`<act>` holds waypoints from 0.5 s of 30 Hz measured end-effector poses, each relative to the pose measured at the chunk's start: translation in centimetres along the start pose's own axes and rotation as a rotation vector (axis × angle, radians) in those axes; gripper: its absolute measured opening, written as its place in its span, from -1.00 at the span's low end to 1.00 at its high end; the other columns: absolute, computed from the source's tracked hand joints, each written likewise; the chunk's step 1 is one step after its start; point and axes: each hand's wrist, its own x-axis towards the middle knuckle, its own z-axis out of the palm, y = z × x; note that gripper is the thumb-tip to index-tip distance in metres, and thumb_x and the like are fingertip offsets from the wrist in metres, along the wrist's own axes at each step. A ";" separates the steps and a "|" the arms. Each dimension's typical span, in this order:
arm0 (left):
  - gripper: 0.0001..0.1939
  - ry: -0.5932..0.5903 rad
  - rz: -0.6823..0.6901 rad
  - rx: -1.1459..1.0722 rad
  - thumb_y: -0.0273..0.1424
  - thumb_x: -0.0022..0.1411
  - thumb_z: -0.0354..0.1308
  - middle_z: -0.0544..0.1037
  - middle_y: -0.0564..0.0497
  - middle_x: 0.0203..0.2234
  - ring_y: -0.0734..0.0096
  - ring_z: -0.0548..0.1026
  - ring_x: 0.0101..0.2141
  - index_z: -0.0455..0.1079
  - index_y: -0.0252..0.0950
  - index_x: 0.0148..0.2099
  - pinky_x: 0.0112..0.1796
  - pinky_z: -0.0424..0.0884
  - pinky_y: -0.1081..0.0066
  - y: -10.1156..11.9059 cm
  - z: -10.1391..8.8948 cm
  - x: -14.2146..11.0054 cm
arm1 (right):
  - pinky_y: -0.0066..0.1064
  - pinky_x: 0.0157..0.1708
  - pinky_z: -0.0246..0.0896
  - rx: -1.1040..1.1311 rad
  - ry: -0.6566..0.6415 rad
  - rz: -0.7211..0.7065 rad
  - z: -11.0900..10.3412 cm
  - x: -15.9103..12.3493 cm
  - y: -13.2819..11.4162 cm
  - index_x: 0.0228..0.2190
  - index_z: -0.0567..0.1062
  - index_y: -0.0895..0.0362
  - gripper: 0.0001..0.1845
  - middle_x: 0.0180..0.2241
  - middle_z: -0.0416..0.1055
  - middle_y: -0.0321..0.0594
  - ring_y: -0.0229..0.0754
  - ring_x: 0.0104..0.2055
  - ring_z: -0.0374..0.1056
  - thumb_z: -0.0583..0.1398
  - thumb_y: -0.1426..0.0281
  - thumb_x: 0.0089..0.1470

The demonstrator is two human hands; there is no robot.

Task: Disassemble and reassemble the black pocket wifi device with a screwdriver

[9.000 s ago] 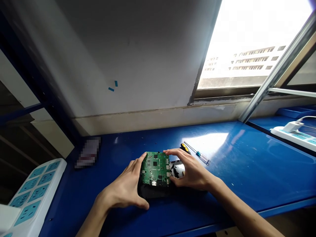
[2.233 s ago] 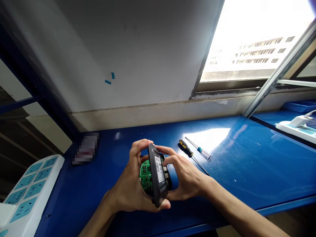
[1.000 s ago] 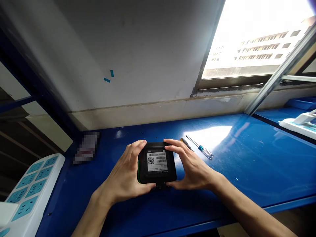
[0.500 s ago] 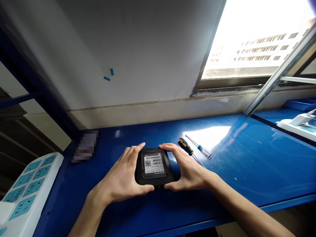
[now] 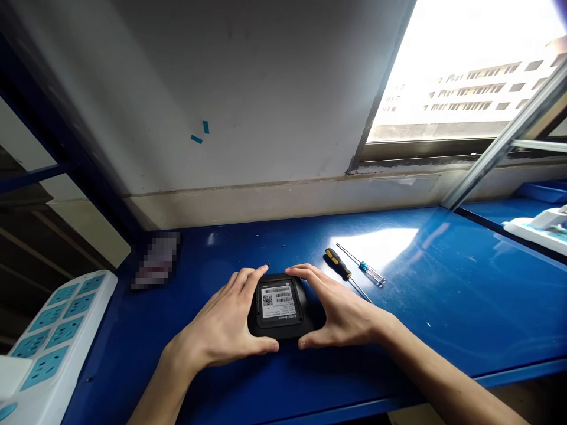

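Note:
A black square electronic device (image 5: 278,324) lies label side up between my two hands. Its white label (image 5: 278,302) carries a QR code and barcodes. My left hand (image 5: 221,321) grips the left side, fingers at the far edge and thumb along the near edge. On the other side, my right hand (image 5: 343,310) holds it the same way, its thumb at the near right corner. The underside of the device is hidden. To the right lie a black and yellow screwdriver (image 5: 338,264) and a thinner screwdriver with a clear blue handle (image 5: 371,273).
The blue tabletop (image 5: 443,283) runs back to a wall. A white power strip (image 5: 104,289) stands at left, near a blurred-out item (image 5: 157,260). Another power strip (image 5: 531,231) and a blue tray (image 5: 543,192) are at far right. A tiny dark piece (image 5: 267,265) lies beyond the device.
The device and both hands have come slightly lower in view, toward me. The whole view has shifted a little; the screwdrivers lie as before.

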 end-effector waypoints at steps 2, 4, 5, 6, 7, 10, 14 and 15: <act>0.16 0.004 0.011 -0.013 -0.10 -0.06 0.49 0.23 -0.15 0.34 -0.20 0.25 0.31 -0.03 -0.03 0.48 0.23 0.31 -0.15 0.0 0.0 0.0 | 0.06 0.23 0.29 -0.001 -0.013 0.006 0.0 0.0 0.0 0.30 0.12 0.06 0.17 0.26 0.22 0.10 0.22 0.28 0.28 0.51 0.04 -0.20; 0.16 0.011 0.017 -0.025 -0.11 -0.07 0.50 0.19 -0.14 0.37 -0.20 0.23 0.33 -0.02 -0.02 0.48 0.24 0.30 -0.15 -0.1 0.0 0.0 | 0.05 0.23 0.30 0.000 -0.020 0.007 0.0 0.0 0.0 0.30 0.13 0.07 0.18 0.26 0.22 0.10 0.22 0.27 0.28 0.52 0.03 -0.22; 0.16 0.010 0.015 -0.030 -0.12 -0.07 0.50 0.19 -0.14 0.38 -0.20 0.22 0.33 -0.02 -0.02 0.48 0.24 0.29 -0.15 -0.1 0.1 0.1 | 0.06 0.23 0.30 -0.001 -0.022 0.008 0.0 0.1 -0.1 0.30 0.14 0.07 0.18 0.27 0.22 0.10 0.23 0.28 0.28 0.52 0.02 -0.22; 0.15 0.007 0.012 -0.035 -0.13 -0.07 0.50 0.20 -0.14 0.37 -0.19 0.22 0.33 -0.01 -0.02 0.47 0.25 0.28 -0.15 -0.2 0.1 0.1 | 0.06 0.23 0.30 -0.002 -0.025 0.007 -0.1 0.0 -0.1 0.30 0.15 0.06 0.18 0.28 0.22 0.10 0.23 0.29 0.28 0.52 0.01 -0.22; 0.14 0.004 0.011 -0.040 -0.14 -0.07 0.51 0.22 -0.14 0.37 -0.18 0.22 0.34 0.00 -0.02 0.47 0.26 0.27 -0.15 -0.3 0.1 0.1 | 0.07 0.23 0.30 -0.005 -0.028 0.006 -0.1 0.0 -0.1 0.30 0.16 0.05 0.16 0.29 0.21 0.10 0.24 0.29 0.27 0.51 0.01 -0.21; 0.13 0.007 0.019 -0.059 -0.14 -0.09 0.52 0.29 -0.14 0.33 -0.18 0.24 0.33 0.05 -0.02 0.45 0.27 0.23 -0.16 -0.5 0.2 0.2 | 0.08 0.23 0.31 -0.011 -0.042 0.005 -0.3 0.0 -0.1 0.30 0.19 0.05 0.08 0.31 0.21 0.11 0.25 0.30 0.28 0.49 0.02 -0.14; 0.15 0.023 0.016 -0.073 -0.15 -0.18 0.56 0.35 -0.14 0.28 -0.21 0.30 0.28 0.13 -0.03 0.42 0.22 0.30 -0.15 -0.7 0.3 0.3 | 0.11 0.21 0.32 -0.030 -0.044 0.037 -0.2 -0.1 -0.1 0.30 0.21 0.06 0.04 0.31 0.26 0.13 0.25 0.29 0.30 0.46 0.02 -0.09; 0.15 0.023 0.010 -0.075 -0.15 -0.20 0.57 0.37 -0.14 0.25 -0.22 0.32 0.27 0.15 -0.03 0.41 0.20 0.33 -0.15 -0.6 0.3 0.3 | 0.12 0.22 0.32 -0.041 -0.046 0.053 -0.2 -0.1 -0.2 0.30 0.21 0.06 0.05 0.31 0.27 0.13 0.25 0.30 0.30 0.46 0.02 -0.09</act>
